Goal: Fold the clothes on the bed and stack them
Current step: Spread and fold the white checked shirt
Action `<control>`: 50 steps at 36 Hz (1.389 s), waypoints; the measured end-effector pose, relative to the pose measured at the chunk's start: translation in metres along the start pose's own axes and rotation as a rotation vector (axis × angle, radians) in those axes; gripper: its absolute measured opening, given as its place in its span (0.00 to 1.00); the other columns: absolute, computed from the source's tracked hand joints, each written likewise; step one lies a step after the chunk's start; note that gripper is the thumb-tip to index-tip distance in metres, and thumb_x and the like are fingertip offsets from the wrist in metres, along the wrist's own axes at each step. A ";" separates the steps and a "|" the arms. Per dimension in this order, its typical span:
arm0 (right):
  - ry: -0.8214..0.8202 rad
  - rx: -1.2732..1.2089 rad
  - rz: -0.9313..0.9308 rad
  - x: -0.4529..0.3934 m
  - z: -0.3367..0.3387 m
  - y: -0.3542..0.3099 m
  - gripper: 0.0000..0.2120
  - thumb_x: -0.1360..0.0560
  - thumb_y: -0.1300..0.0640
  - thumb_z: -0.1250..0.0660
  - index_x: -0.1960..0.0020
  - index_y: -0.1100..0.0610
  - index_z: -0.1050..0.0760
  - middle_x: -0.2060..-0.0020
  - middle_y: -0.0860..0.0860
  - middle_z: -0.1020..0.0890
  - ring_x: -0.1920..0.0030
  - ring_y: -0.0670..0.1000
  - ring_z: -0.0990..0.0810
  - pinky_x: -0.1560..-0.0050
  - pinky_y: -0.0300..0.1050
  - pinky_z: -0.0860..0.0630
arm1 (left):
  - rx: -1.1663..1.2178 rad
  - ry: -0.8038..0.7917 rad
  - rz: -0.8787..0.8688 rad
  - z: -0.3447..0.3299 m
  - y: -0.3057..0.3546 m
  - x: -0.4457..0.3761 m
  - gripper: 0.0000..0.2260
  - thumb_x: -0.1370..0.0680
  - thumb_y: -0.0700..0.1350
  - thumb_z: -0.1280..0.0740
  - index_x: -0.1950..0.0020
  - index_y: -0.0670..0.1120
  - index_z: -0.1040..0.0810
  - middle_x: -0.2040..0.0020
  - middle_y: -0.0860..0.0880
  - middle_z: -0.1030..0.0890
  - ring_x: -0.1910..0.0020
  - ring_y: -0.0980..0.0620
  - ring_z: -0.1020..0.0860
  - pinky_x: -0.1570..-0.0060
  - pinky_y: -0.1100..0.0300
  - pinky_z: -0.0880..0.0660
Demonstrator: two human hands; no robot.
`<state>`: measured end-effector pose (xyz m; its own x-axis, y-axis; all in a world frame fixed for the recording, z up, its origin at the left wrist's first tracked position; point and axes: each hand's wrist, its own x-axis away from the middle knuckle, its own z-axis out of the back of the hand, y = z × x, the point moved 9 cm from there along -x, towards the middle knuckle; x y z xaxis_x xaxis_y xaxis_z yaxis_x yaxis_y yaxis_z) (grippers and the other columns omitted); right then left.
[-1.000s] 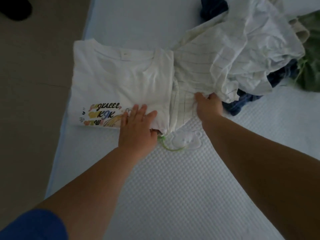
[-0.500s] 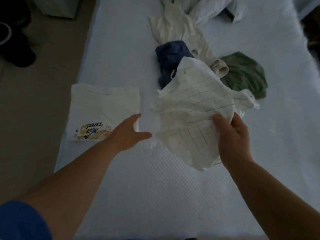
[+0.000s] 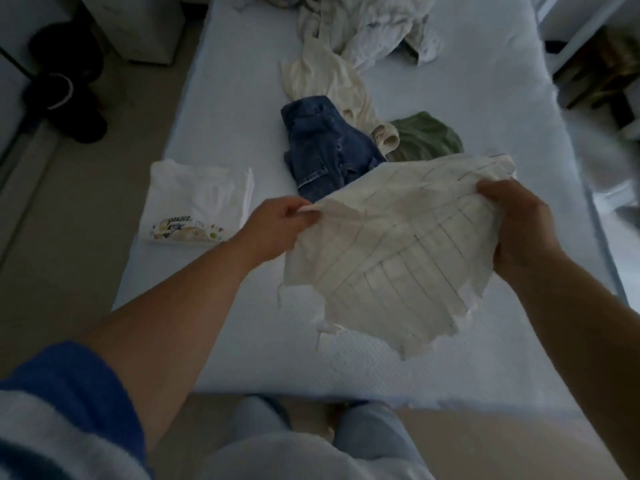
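A cream garment with thin dark stripes [image 3: 391, 251] hangs spread in the air above the bed. My left hand [image 3: 277, 226] pinches its left edge and my right hand [image 3: 516, 223] grips its right edge. A folded white T-shirt with a colourful print [image 3: 197, 202] lies flat near the bed's left side. Behind the held garment lie crumpled blue jeans [image 3: 322, 147], a cream top [image 3: 332, 81], a green garment [image 3: 426, 136] and a pale heap [image 3: 377, 32] at the far end.
The light blue bed [image 3: 242, 323] runs away from me; its near edge is just before my legs. Dark shoes [image 3: 65, 88] and a pale cabinet [image 3: 138, 26] stand on the floor to the left. Shelving [image 3: 595, 64] stands at the right.
My right hand pulled the striped garment off the pile and lifted it. My left hand left the folded T-shirt and took the garment's left edge. The view rose and backed away.
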<state>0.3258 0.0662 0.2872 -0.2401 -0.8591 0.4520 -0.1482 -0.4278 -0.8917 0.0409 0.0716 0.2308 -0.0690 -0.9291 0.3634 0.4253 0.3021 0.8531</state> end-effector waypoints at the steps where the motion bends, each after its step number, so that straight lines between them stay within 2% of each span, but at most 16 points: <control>1: 0.009 0.019 -0.009 -0.002 0.012 0.001 0.14 0.37 0.53 0.30 0.52 0.51 0.22 0.51 0.52 0.19 0.52 0.54 0.19 0.56 0.48 0.22 | 0.015 0.028 -0.009 0.000 0.011 0.003 0.05 0.23 0.48 0.34 0.58 0.54 0.21 0.63 0.55 0.21 0.65 0.60 0.23 0.69 0.71 0.28; 6: 0.074 0.320 -0.006 -0.020 0.067 0.012 0.06 0.26 0.55 0.32 0.51 0.55 0.24 0.51 0.53 0.21 0.45 0.56 0.23 0.42 0.54 0.25 | 0.086 0.116 -0.088 -0.010 0.073 0.015 0.08 0.26 0.47 0.31 0.56 0.42 0.19 0.60 0.47 0.19 0.62 0.55 0.22 0.60 0.62 0.27; 11: 0.106 0.680 0.134 -0.001 0.078 0.009 0.29 0.28 0.44 0.31 0.32 0.54 0.34 0.35 0.53 0.28 0.43 0.50 0.30 0.43 0.48 0.34 | 0.163 0.141 -0.084 -0.042 0.114 0.025 0.08 0.27 0.45 0.30 0.57 0.39 0.20 0.58 0.43 0.19 0.58 0.47 0.21 0.50 0.49 0.24; 14: -0.093 0.714 0.261 0.038 0.047 0.008 0.44 0.41 0.31 0.33 0.30 0.48 0.37 0.33 0.49 0.31 0.41 0.47 0.31 0.41 0.47 0.32 | 0.272 0.118 -0.027 -0.064 0.120 0.029 0.07 0.28 0.45 0.30 0.67 0.50 0.20 0.64 0.51 0.19 0.60 0.51 0.21 0.55 0.52 0.24; 18: -0.363 0.834 0.301 0.072 0.003 0.025 0.56 0.50 0.24 0.37 0.26 0.45 0.46 0.29 0.45 0.39 0.34 0.46 0.36 0.36 0.47 0.36 | 0.415 0.079 0.032 -0.086 0.127 0.036 0.05 0.27 0.46 0.31 0.63 0.51 0.21 0.60 0.49 0.19 0.55 0.46 0.20 0.51 0.49 0.24; 20: -0.336 0.817 0.308 0.069 -0.005 0.028 0.46 0.41 0.30 0.32 0.29 0.48 0.40 0.33 0.47 0.31 0.37 0.48 0.30 0.38 0.48 0.30 | 0.462 0.034 0.038 -0.095 0.131 0.038 0.05 0.26 0.45 0.32 0.62 0.50 0.22 0.64 0.50 0.19 0.60 0.48 0.20 0.55 0.50 0.23; 23: -0.206 0.653 0.393 0.058 -0.004 0.015 0.05 0.26 0.52 0.32 0.51 0.46 0.27 0.57 0.44 0.21 0.59 0.39 0.24 0.59 0.35 0.26 | 0.462 0.019 0.018 -0.097 0.132 0.042 0.06 0.27 0.44 0.32 0.64 0.48 0.25 0.73 0.54 0.25 0.68 0.54 0.26 0.64 0.59 0.31; 25: -0.167 0.581 0.427 0.053 0.001 0.007 0.10 0.24 0.57 0.36 0.60 0.43 0.26 0.65 0.42 0.21 0.66 0.36 0.25 0.68 0.27 0.30 | 0.473 0.071 0.008 -0.086 0.126 0.041 0.07 0.29 0.45 0.31 0.65 0.48 0.26 0.67 0.49 0.25 0.62 0.50 0.27 0.61 0.57 0.33; 29: -0.206 0.511 0.429 0.053 0.000 -0.002 0.10 0.24 0.55 0.37 0.61 0.43 0.24 0.67 0.36 0.21 0.66 0.35 0.25 0.69 0.26 0.31 | 0.753 0.057 0.074 -0.068 0.111 0.037 0.03 0.26 0.41 0.34 0.61 0.45 0.23 0.59 0.45 0.21 0.57 0.46 0.24 0.59 0.54 0.28; 31: -0.223 0.524 0.445 0.055 -0.006 -0.006 0.09 0.23 0.55 0.38 0.60 0.44 0.25 0.68 0.34 0.22 0.66 0.35 0.26 0.69 0.25 0.31 | 0.909 0.047 0.086 -0.066 0.107 0.035 0.04 0.25 0.39 0.35 0.58 0.45 0.22 0.59 0.47 0.19 0.57 0.49 0.21 0.55 0.54 0.24; 34: -0.210 0.490 0.445 0.058 -0.014 -0.013 0.09 0.22 0.54 0.39 0.59 0.45 0.26 0.67 0.36 0.22 0.65 0.35 0.26 0.66 0.26 0.30 | 0.973 0.003 0.075 -0.067 0.107 0.032 0.05 0.24 0.40 0.36 0.60 0.46 0.24 0.65 0.51 0.18 0.64 0.54 0.19 0.62 0.61 0.22; 38: -0.186 0.381 0.376 0.061 -0.016 -0.019 0.10 0.22 0.54 0.39 0.59 0.43 0.23 0.66 0.36 0.21 0.64 0.34 0.24 0.65 0.27 0.29 | 0.811 -0.093 0.046 -0.065 0.103 0.026 0.09 0.23 0.45 0.39 0.53 0.49 0.19 0.58 0.52 0.17 0.57 0.53 0.22 0.52 0.58 0.28; 42: -0.221 0.281 0.242 0.061 -0.014 -0.019 0.09 0.23 0.51 0.37 0.58 0.40 0.20 0.63 0.43 0.18 0.57 0.44 0.19 0.53 0.46 0.22 | 0.610 -0.243 -0.062 -0.074 0.108 0.031 0.17 0.26 0.39 0.43 0.47 0.56 0.20 0.53 0.56 0.18 0.52 0.54 0.22 0.50 0.58 0.30; 45: -0.284 0.200 0.159 0.062 -0.015 -0.021 0.05 0.30 0.50 0.33 0.57 0.45 0.18 0.60 0.49 0.17 0.54 0.53 0.19 0.47 0.56 0.23 | 0.363 -0.237 -0.208 -0.077 0.120 0.036 0.16 0.26 0.39 0.37 0.46 0.60 0.23 0.51 0.59 0.19 0.50 0.58 0.22 0.51 0.65 0.26; 48: -0.319 0.191 0.123 0.061 -0.014 -0.022 0.07 0.36 0.51 0.33 0.59 0.48 0.17 0.62 0.50 0.17 0.57 0.52 0.19 0.50 0.54 0.22 | 0.278 -0.200 -0.272 -0.078 0.132 0.038 0.07 0.25 0.47 0.31 0.50 0.58 0.20 0.55 0.59 0.17 0.55 0.63 0.20 0.58 0.73 0.26; 50: -0.332 0.217 0.134 0.061 -0.010 -0.027 0.05 0.37 0.51 0.32 0.64 0.49 0.18 0.67 0.49 0.18 0.63 0.48 0.20 0.60 0.46 0.22 | 0.205 -0.134 -0.315 -0.072 0.140 0.035 0.03 0.25 0.51 0.31 0.59 0.56 0.19 0.64 0.56 0.19 0.65 0.62 0.23 0.65 0.74 0.30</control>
<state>0.3057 0.0284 0.3386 0.0845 -0.9399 0.3308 0.0778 -0.3247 -0.9426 0.1630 0.0657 0.3359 -0.2900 -0.9512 0.1056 0.1765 0.0553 0.9827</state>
